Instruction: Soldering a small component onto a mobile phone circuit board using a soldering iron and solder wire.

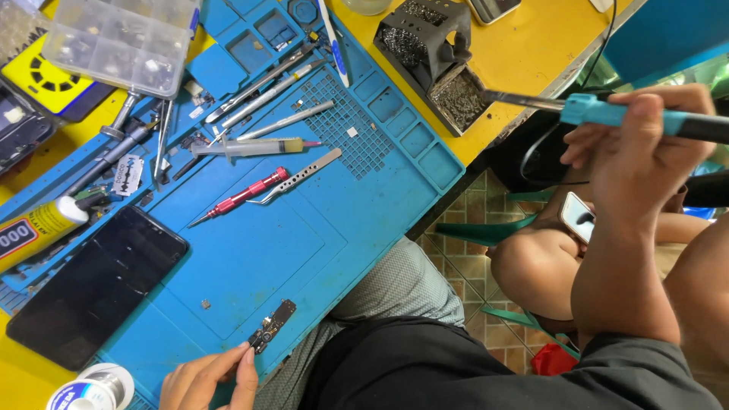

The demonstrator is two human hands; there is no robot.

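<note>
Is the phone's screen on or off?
Off. The phone lying on the blue mat has an all-black screen, with nothing lit.

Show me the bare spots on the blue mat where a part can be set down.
The blue mat is barest in its big middle panel, bordered by the red screwdriver above, the dark phone at left and the small circuit board held by the left hand. The upper left is crowded with tools.

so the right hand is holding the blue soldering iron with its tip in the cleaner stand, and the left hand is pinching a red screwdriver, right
Not quite. In the head view, the left hand pinches a small dark circuit board; the red screwdriver lies untouched on the mat. The right hand and soldering iron are as you say.
</note>
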